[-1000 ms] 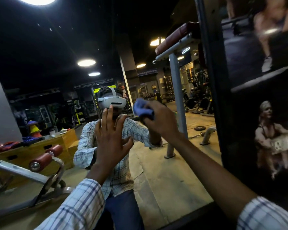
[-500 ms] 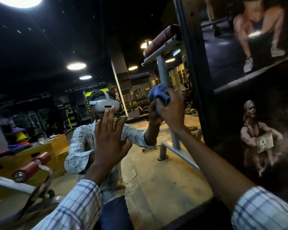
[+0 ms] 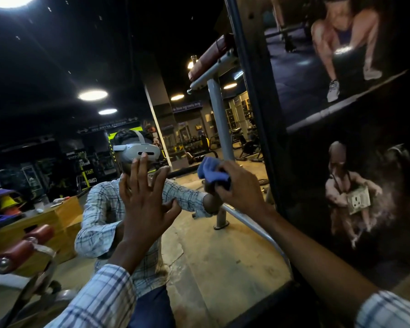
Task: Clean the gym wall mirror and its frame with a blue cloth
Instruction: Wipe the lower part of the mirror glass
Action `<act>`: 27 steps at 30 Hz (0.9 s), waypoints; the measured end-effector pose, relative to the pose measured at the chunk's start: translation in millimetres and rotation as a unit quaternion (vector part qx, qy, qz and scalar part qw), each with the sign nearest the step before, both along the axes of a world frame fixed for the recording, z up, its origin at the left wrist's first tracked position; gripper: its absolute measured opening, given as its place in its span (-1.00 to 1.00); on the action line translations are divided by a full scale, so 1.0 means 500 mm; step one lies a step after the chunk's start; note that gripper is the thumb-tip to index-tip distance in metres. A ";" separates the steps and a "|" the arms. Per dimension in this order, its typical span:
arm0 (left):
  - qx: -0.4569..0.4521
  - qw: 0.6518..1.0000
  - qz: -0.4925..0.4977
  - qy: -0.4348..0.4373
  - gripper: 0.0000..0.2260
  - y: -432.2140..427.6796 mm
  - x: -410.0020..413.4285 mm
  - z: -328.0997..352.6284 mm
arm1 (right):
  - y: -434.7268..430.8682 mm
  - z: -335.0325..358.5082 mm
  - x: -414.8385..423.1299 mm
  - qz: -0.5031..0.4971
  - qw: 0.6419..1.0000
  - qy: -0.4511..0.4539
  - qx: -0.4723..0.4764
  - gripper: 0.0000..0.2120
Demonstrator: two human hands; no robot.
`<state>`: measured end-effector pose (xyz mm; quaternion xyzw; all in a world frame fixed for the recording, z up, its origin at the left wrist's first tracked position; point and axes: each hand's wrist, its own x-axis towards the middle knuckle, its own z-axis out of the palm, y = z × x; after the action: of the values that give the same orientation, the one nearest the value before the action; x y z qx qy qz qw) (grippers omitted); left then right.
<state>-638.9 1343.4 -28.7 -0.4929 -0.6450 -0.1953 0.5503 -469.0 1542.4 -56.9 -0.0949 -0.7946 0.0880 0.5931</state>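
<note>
1. We're right up at the mirror (image 3: pixel 223 261), looking at our own reflection in a checked shirt and a white headset.
2. Our left hand (image 3: pixel 145 204) is raised in front of the glass, fingers spread wide, palm facing the mirror and holding nothing. Whether the palm actually touches the glass, we cannot tell.
3. Over on the right side, our right hand (image 3: pixel 240 188) grips the blue cloth (image 3: pixel 211 172), fingers curled round it, the cloth bunched into a wad.
4. The cloth is pressed against the glass at about the height of the reflected shoulder, and the reflected hand meets it from the other side.
5. That spot is near the mirror's right edge, just left of the dark upright frame (image 3: pixel 265 102); cloth and frame are apart.
6. Beyond the frame, a dark wall poster (image 3: pixel 341 67) of athletes fills the right side, with a pale socket plate (image 3: pixel 358 200) set into it.
7. In the reflection we see a grey machine post (image 3: pixel 219 119), a wooden box (image 3: pixel 57 218), red padded rollers (image 3: pixel 21 247) at lower left, and round ceiling lights (image 3: pixel 92 94).
</note>
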 end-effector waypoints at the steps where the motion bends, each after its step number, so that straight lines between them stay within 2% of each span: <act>1: 0.002 1.000 0.002 -0.002 -0.29 0.004 0.002 0.000 | 0.018 0.016 0.007 -0.004 0.998 0.046 -0.049 -0.71; 4: 0.003 1.000 0.007 -0.009 -0.27 0.016 0.011 0.002 | 0.052 0.052 0.017 0.019 0.950 0.220 -0.222 -0.78; 6: 0.003 1.000 0.004 -0.011 -0.27 0.026 0.018 0.008 | 0.044 0.059 0.001 0.004 0.933 0.254 -0.254 -0.78; 8: 0.003 1.000 -0.002 -0.011 -0.28 0.035 0.025 0.013 | 0.015 0.059 -0.012 -0.005 0.966 0.185 -0.181 -0.72; 10: 0.003 1.000 -0.009 0.000 -0.28 0.049 0.029 0.017 | -0.003 0.063 -0.010 -0.005 0.998 0.051 -0.042 -0.67; 12: 0.004 1.000 -0.004 0.002 -0.29 0.062 0.033 0.021 | 0.018 0.099 0.009 -0.023 0.999 -0.026 0.036 -0.63; 13: 0.006 1.000 -0.004 -0.001 -0.28 0.069 0.035 0.021 | 0.037 0.125 0.017 -0.025 0.999 -0.011 0.026 -0.63; 15: 0.012 1.000 -0.008 -0.004 -0.27 0.080 0.039 0.019 | 0.076 0.192 0.028 -0.022 0.993 0.094 -0.068 -0.68; 18: 0.022 1.000 -0.010 -0.008 -0.26 0.088 0.044 0.013 | 0.105 0.285 0.017 -0.015 0.936 0.256 -0.241 -0.72; 19: 0.024 1.000 -0.011 -0.013 -0.26 0.090 0.045 0.013 | 0.097 0.305 0.004 -0.017 0.929 0.274 -0.247 -0.71; 20: 0.024 1.000 -0.012 -0.017 -0.27 0.091 0.045 0.013 | 0.077 0.320 -0.009 -0.015 0.942 0.263 -0.207 -0.68; 22: 0.023 1.000 -0.011 -0.018 -0.27 0.091 0.042 0.012 | 0.030 0.334 -0.032 0.012 0.989 0.140 -0.043 -0.63; 24: 0.022 1.000 -0.012 -0.014 -0.27 0.092 0.037 0.012 | 0.024 0.334 -0.033 0.035 0.997 0.026 0.056 -0.62; 25: 0.023 1.000 -0.015 -0.013 -0.27 0.093 0.036 0.011 | 0.040 0.337 -0.025 0.033 0.998 0.037 0.049 -0.61; 27: 0.027 0.999 -0.020 -0.011 -0.27 0.094 0.035 0.010 | 0.089 0.331 0.001 0.006 0.986 0.154 -0.057 -0.63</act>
<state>-621.5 1390.2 -23.7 -0.4880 -0.6358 -0.2294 0.5522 -468.4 1587.0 108.8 -0.1094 -0.6881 0.1504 0.7014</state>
